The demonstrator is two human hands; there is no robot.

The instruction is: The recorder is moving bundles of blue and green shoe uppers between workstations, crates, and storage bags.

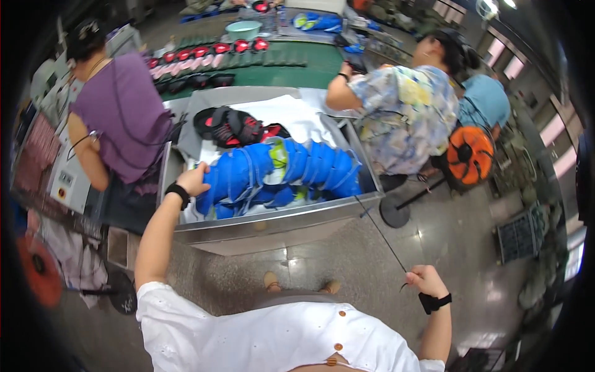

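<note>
Inside a grey metal-edged bin (279, 215), a row of nested blue pieces that look like shoe uppers (248, 168) lies in a curve, with thin cords across it. My left hand (194, 180) is closed on the row's left end. Out to the right, above the floor, my right hand (427, 282) grips a thin black cord (384, 237). That cord runs taut and slanting from my fist up to the row's right end. Behind the blue row, black-and-red shoe uppers (232, 126) rest on a white sheet (296, 118).
A person in purple (127, 111) sits left of the bin; one in a patterned shirt (403, 111) is at its right. An orange fan (470, 154) stands at the right. Beyond the bin, a green table (285, 68) bears rows of red-and-black pieces and a pale basin (243, 29).
</note>
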